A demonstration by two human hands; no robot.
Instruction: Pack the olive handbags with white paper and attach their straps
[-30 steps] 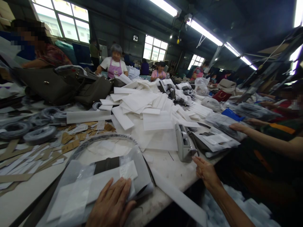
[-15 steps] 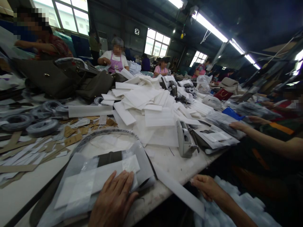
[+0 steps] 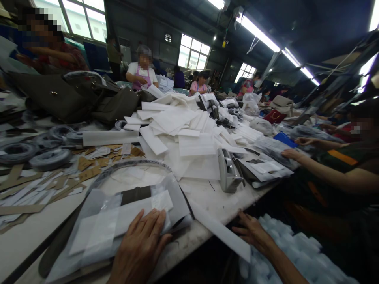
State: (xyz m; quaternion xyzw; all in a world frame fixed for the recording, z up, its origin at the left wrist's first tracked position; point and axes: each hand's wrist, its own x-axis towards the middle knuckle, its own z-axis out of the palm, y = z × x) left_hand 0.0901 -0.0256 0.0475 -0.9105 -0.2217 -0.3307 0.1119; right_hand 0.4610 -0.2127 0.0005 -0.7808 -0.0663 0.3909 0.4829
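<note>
My left hand (image 3: 139,246) lies flat, fingers stretched out, on a white foam sheet (image 3: 118,223) wrapped over a dark folded piece in clear plastic (image 3: 174,197) at the table's near edge. My right hand (image 3: 251,232) hangs below the table edge, fingers slightly spread, next to a long white foam strip (image 3: 220,232) that overhangs the edge. It holds nothing that I can see. A grey tape dispenser (image 3: 226,171) stands on the table beyond the strip.
A heap of white foam sheets (image 3: 180,130) fills the table's middle. Dark bags (image 3: 74,102) and coiled straps (image 3: 44,152) lie at left, with brown card tags (image 3: 89,165). A co-worker's arms (image 3: 319,169) reach in from the right. White foam pieces (image 3: 296,252) lie below the table.
My right hand has dropped from the table top near the tape dispenser to below the table edge, beside the overhanging strip. My left hand has stayed pressed on the foam sheet.
</note>
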